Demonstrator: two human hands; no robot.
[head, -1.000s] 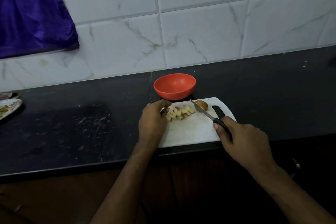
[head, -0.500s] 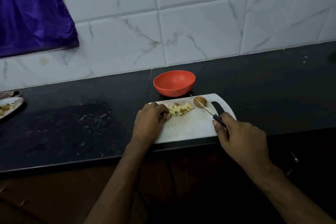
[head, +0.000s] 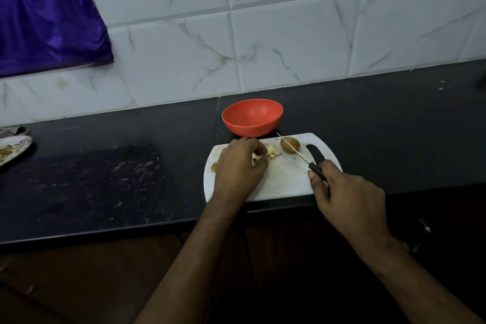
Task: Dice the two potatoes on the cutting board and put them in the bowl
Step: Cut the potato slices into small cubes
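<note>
Gathering the cut pieces: the left hand (head: 238, 164), which lay beside the diced potato (head: 272, 151) a second ago, has moved over the heap and now covers most of it, its fingers (head: 259, 150) curled round the pieces; a few pale cubes show at the fingertips and one scrap lies at the board's left edge. The right hand (head: 344, 193) grips the black handle of the knife (head: 297, 154), fingers wrapped round it, the thin steel blade laid across the whole potato (head: 290, 144), which is brown-skinned, oval and uncut. Judged from this, one potato is diced but not yet transferred, and the second awaits cutting. The cutting board (head: 284, 181) is white plastic, round-cornered, with a handle slot, and lies at the front edge of the dark, scuffed stone desk (head: 105, 179). The bowl (head: 252, 117), smooth orange plastic and apparently empty, stands just behind the board.
</note>
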